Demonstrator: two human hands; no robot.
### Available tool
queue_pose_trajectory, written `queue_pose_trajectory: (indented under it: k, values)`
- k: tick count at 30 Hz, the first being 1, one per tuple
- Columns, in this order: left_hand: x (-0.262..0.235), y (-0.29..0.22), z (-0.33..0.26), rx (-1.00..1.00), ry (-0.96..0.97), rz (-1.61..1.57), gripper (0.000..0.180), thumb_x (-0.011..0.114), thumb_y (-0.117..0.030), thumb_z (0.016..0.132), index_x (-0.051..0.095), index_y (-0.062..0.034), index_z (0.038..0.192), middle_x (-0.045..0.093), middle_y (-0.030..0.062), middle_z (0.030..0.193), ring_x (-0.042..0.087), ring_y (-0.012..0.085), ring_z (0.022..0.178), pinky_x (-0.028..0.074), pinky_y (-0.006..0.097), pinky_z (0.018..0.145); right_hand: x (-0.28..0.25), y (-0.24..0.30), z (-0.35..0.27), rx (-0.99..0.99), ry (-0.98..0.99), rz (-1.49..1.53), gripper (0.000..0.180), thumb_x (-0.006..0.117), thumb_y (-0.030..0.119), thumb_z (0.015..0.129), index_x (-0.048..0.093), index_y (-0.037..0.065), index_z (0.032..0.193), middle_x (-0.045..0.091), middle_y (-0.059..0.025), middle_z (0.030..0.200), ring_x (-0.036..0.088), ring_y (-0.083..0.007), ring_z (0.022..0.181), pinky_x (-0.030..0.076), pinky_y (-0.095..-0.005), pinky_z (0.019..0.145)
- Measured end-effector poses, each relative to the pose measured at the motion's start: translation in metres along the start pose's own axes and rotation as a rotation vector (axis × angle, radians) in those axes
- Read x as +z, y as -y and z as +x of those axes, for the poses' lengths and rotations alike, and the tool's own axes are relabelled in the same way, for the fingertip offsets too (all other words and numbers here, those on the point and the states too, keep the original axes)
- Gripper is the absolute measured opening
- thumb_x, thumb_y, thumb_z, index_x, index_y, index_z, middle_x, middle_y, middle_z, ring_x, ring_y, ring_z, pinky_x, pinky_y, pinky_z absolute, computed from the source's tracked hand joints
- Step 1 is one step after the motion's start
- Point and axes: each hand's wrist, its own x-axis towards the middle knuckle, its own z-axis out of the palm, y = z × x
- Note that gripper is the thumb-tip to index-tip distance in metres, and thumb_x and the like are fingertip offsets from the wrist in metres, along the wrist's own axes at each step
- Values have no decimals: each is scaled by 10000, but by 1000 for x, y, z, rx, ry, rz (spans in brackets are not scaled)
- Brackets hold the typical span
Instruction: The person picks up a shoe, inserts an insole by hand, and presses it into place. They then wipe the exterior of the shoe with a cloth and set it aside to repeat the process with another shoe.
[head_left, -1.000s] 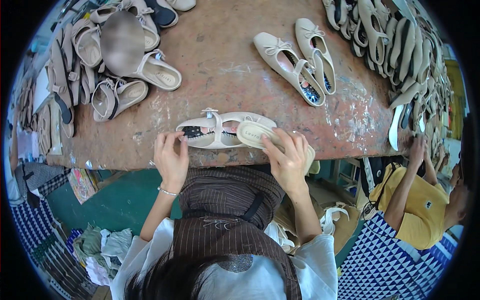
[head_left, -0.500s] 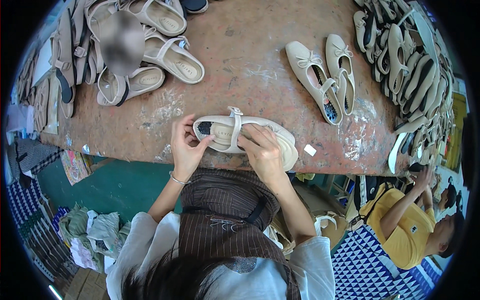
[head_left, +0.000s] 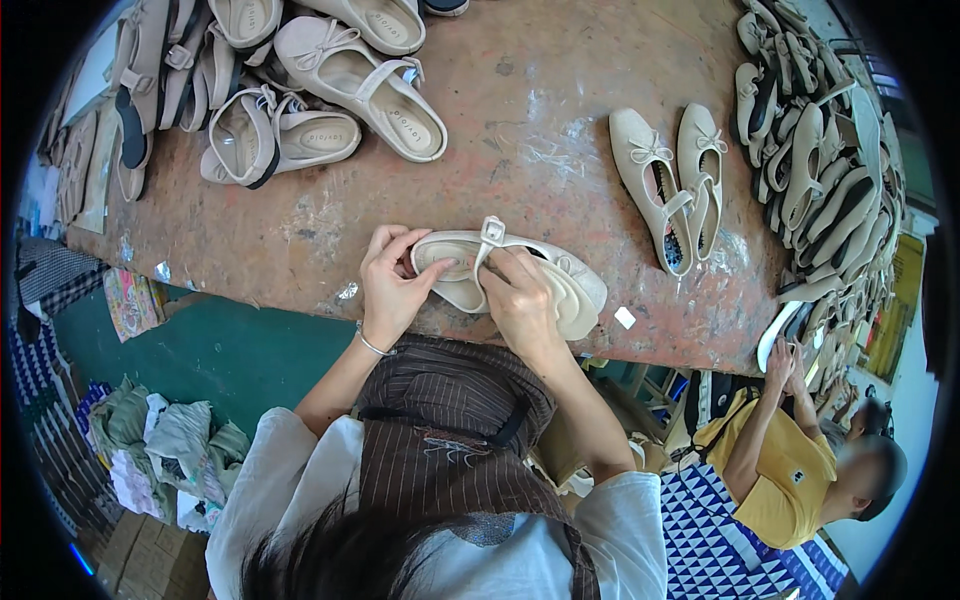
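- Position: the beige shoe [head_left: 464, 288] lies on the worn table [head_left: 500, 130], close to the edge in front of you and between your two hands.
- Axis: its length runs left to right, the heel at your left, the toe at your right and angled slightly toward you.
- Left hand [head_left: 390, 288]: closed about the heel, thumb inside over the pale insole [head_left: 458, 262], fingers behind the outer wall. This is your nearer hand to the heel.
- Right hand [head_left: 525, 305]: on the toe side of the strap [head_left: 485, 252], fingers curled down at the shoe's opening. Whether the fingertips pass beneath the strap, you cannot tell from this view.
- Also at your right hand: a fanned stack of loose insoles [head_left: 575, 308], apparently held against the palm, overhanging the shoe's near side; the grip itself is largely hidden.
- Key relation: the strap crosses the opening between your hands, its buckle [head_left: 492, 231] at the far side; the inner insole lies lengthwise beneath it, your left thumb at its heel end.
- Surroundings: a white tag [head_left: 625, 317] lies just beyond the toe; a pair of beige shoes [head_left: 648, 190] stands farther off, ahead and right.
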Motion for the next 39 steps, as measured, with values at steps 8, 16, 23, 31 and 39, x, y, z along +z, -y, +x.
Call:
queue_pose_trajectory:
  k: [8, 16, 23, 31, 39]
  values:
    - [-1, 5, 15, -10, -5, 59, 173, 777, 5, 735, 727, 13, 900, 586, 56, 754, 543, 119, 620, 416, 257, 537, -8, -8, 3, -205, 218, 41, 595, 800, 401, 654, 651, -25, 1042, 624, -122, 984, 639, -286, 965, 538, -379, 836]
    - [0, 2, 21, 53, 24, 102, 44, 695, 37, 781, 689, 37, 824, 588, 81, 717, 527, 147, 577, 422, 281, 545, -19, 5, 10, -144, 500, -155, 602, 717, 258, 716, 605, -29, 1233, 689, -133, 899, 694, -272, 880, 556, -388, 763]
    - [-2, 2, 22, 38, 68, 140, 61, 690, 11, 830, 658, 21, 779, 533, -4, 626, 447, 58, 546, 347, 253, 498, -21, 10, -17, 19, 172, -362, 281, 601, 103, 725, 721, -17, 949, 713, -124, 1082, 602, -232, 1188, 307, -429, 1162]
    - [23, -45, -46, 171, 358, 600, 129, 663, -29, 779, 537, -24, 806, 609, 177, 697, 595, 403, 613, 451, 503, 573, -65, -22, 3, 676, -434, -257, 642, 753, 175, 796, 526, -9, 1368, 449, -221, 1452, 324, -444, 1405, 286, -552, 1136]
    - [46, -48, -74, 722, 582, 632, 611, 710, -250, 793, 545, -4, 1327, 520, 195, 1371, 380, 394, 1370, 197, 657, 1147, -72, 8, -29, 471, -256, 305, 247, 704, -7, 739, 617, 12, 970, 606, -233, 1266, 590, -410, 1163, 464, -443, 1006]
